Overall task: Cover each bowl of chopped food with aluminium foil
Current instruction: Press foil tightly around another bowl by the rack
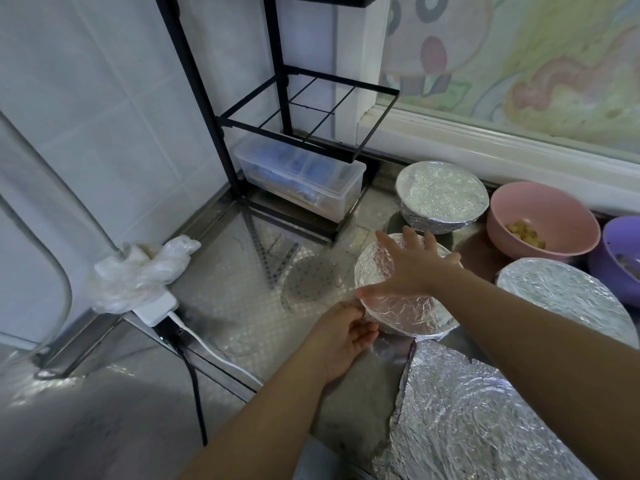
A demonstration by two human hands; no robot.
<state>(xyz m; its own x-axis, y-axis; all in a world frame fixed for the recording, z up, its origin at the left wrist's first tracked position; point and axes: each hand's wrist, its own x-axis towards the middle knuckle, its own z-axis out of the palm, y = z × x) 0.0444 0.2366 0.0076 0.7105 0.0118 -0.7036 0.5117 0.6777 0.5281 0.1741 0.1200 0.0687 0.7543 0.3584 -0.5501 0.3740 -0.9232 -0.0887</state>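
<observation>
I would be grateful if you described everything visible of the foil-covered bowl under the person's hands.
The foil-covered bowl is round; crinkled, shiny aluminium foil hides its top and sides, so neither its colour nor its contents show. It sits on the patterned metal counter, in front of another wrapped bowl. The right hand lies flat on its top, fingers spread; the left hand pinches the foil at the near left rim. A loose foil sheet lies just in front.
</observation>
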